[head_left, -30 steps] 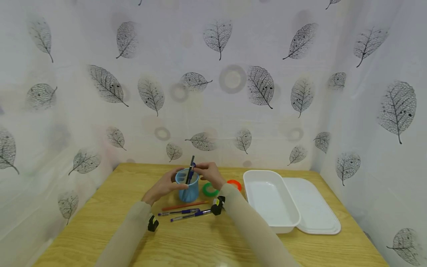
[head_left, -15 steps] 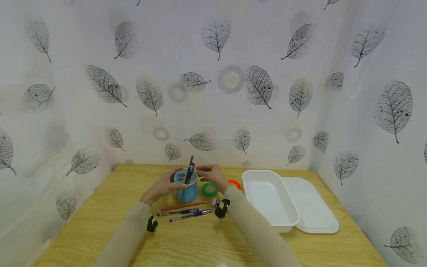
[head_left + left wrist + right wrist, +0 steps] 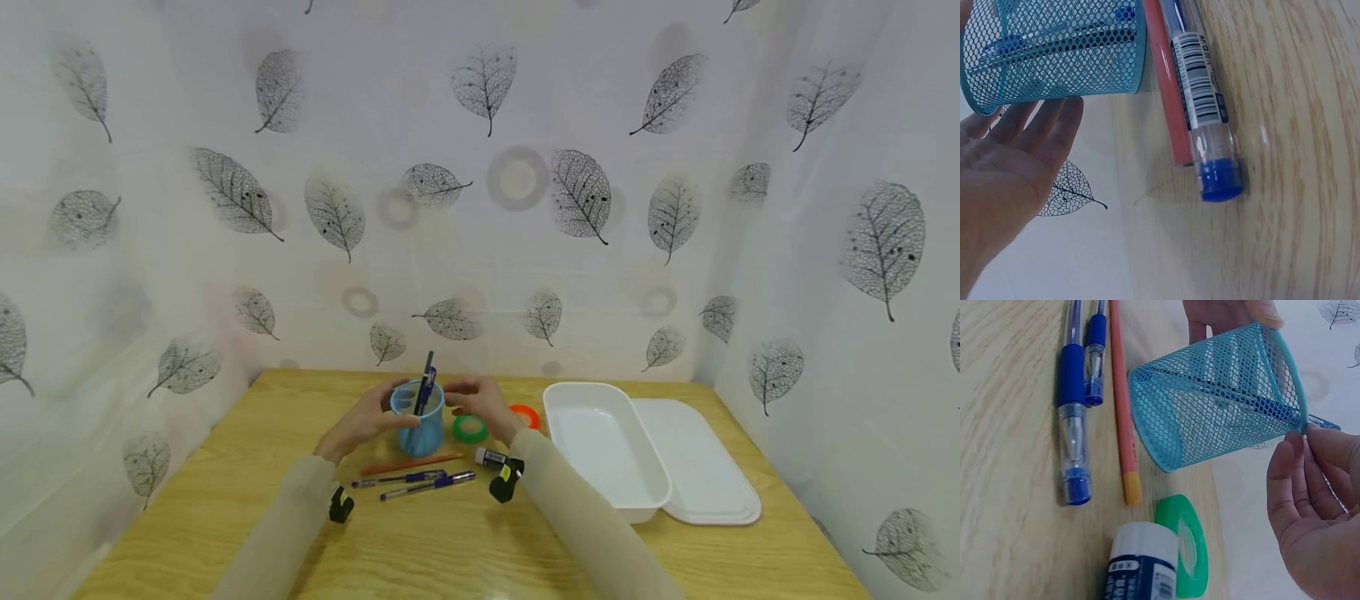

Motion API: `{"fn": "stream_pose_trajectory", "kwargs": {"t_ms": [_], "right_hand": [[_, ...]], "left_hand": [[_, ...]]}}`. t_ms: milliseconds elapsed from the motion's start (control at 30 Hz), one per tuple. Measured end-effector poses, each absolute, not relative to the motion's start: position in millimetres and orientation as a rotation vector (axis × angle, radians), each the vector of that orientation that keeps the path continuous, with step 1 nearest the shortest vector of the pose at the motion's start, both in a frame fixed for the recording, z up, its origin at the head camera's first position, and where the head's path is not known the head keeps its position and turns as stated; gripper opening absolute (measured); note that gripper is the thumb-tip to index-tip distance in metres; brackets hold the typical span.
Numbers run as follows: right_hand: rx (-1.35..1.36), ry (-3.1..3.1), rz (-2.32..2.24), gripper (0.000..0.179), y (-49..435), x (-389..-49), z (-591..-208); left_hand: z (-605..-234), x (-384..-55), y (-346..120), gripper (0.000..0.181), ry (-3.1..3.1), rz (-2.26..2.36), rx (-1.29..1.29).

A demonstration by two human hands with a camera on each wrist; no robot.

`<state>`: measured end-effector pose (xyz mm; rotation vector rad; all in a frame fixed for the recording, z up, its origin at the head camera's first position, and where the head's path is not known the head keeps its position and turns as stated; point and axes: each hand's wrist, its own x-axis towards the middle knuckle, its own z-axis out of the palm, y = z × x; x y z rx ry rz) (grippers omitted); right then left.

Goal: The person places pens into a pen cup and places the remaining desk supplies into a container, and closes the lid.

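Observation:
A light-blue mesh pen holder (image 3: 426, 437) stands upright on the wooden table, with blue pens (image 3: 425, 387) and a dark slim stick leaning in it. My left hand (image 3: 363, 422) holds the holder from the left, thumb at the rim and fingers behind the mesh. At the opposite side my right hand (image 3: 486, 406) is raised with loosely bent fingers, fingertips right at the rim (image 3: 1302, 394). In front lie a red-orange pencil (image 3: 408, 465) and two capped blue pens (image 3: 431, 486), roughly parallel.
A green tape roll (image 3: 1200, 575) and a white-capped glue stick (image 3: 489, 457) lie beneath the right forearm. Behind it sits a red tape roll (image 3: 532, 417). Farther right, a white tray (image 3: 660, 467) partly overlaps its flat white lid (image 3: 705, 467). A leaf-print curtain (image 3: 450, 250) surrounds the table.
My right hand has let go of a blue pen inside the holder and shifted slightly right and down. More of the glue stick shows. The left hand keeps its hold.

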<state>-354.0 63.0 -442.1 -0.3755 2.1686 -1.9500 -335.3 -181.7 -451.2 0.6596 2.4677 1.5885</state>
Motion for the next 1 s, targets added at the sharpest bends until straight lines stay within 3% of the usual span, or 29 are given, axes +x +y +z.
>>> {"fn": "stream_pose_trajectory", "kwargs": {"t_ms": [1000], "right_hand": [[-0.63, 2.149, -1.687, 0.031, 87.3, -325.8, -450.9]], "left_hand": [[-450.5, -334.4, -180.4, 0.076, 2.473, 1.587, 0.641]]}}
